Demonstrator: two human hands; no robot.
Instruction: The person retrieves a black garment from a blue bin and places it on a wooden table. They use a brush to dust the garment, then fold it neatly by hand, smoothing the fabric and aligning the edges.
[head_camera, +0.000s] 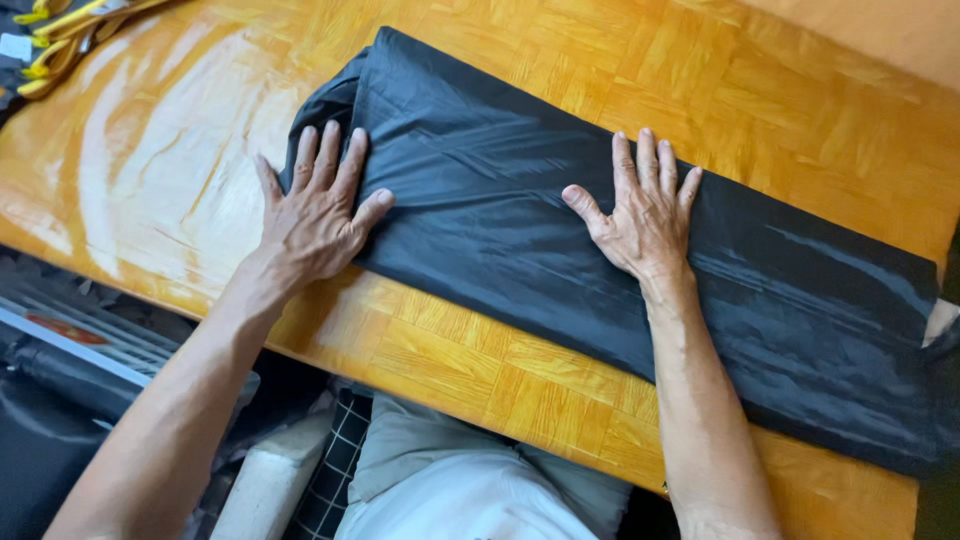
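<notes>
Your left hand (320, 205) is lying flat and released, fingers spread, grasping nothing; its fingertips and thumb are pressing on the near left end of the folded dark fabric (520, 215), while the heel of the palm is resting on the bare wood just beside that end. Your right hand (642, 210) is also lying open and flat, fingers fanned out and thumb pointing toward the left hand, and it is sitting fully on top of the fabric, near the middle of its length. The fabric is lying as a long, smooth, slightly shiny dark band, running diagonally from its bunched, creased left end beneath your left fingers away to its far right end, where it is reaching the right edge of the view. It is resting entirely on the surface (470, 365), a glossy orange-brown wooden top with a parquet pattern, which is showing bare on every side of the fabric. Well apart from the fabric, beyond its left end in the upper left corner of the view, some yellow and dark items (50, 40) are lying at the edge of the surface; they are too cut off to tell what they are.
</notes>
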